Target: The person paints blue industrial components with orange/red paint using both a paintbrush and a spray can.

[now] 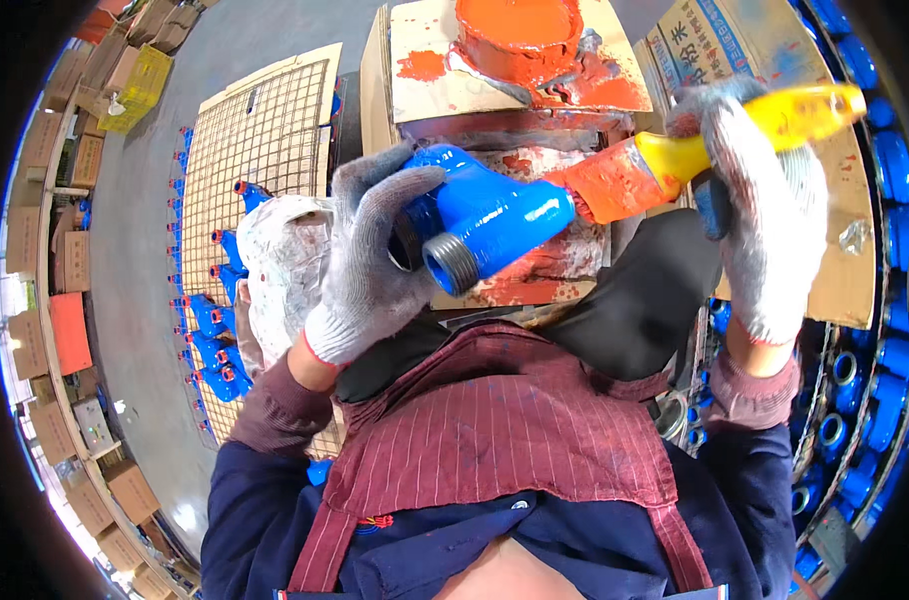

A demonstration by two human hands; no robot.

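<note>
My left hand [370,255], in a grey-white knit glove, grips a glossy blue metal pipe fitting [495,220] by its left end. A dark, bare threaded outlet on the fitting points down toward me. My gloved right hand [765,205] is closed around a paintbrush [665,165] with a yellow handle. Thick orange-red paint coats its bristles, which meet the fitting's right end. Whether the bristles press on that end's rim or reach inside it, I cannot tell. The fitting is held in the air above my lap, tilted up to the right.
Beyond my hands, a tub [520,62] of orange paint sits on a paint-splashed cardboard box [430,98]. Blue fittings with orange ends [207,318] stand left by a wire mesh rack [260,125], beside a stained white cloth [280,265]. More blue fittings [893,390] fill racks at right.
</note>
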